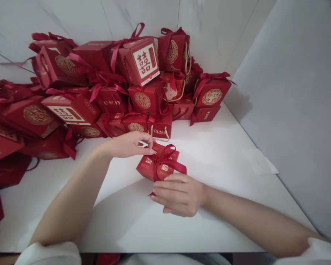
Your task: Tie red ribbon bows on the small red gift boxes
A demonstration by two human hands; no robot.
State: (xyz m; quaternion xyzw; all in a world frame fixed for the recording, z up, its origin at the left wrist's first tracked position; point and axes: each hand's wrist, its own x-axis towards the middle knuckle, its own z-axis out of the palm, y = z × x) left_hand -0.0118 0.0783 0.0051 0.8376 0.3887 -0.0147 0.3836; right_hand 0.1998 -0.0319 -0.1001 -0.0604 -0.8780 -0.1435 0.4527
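Red gift box (149, 167) steadied at near side by right hand (179, 195), fingers together; ribbon bow (165, 160) pinched by left hand (129, 144) fingertips; ribbon best kept centred

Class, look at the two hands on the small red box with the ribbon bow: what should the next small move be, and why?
Probably pull the bow snug. The left hand pinches at the far edge of the small red box, the right hand steadies its near side, and the ribbon bow looks loose, its tail trailing over the box edge.
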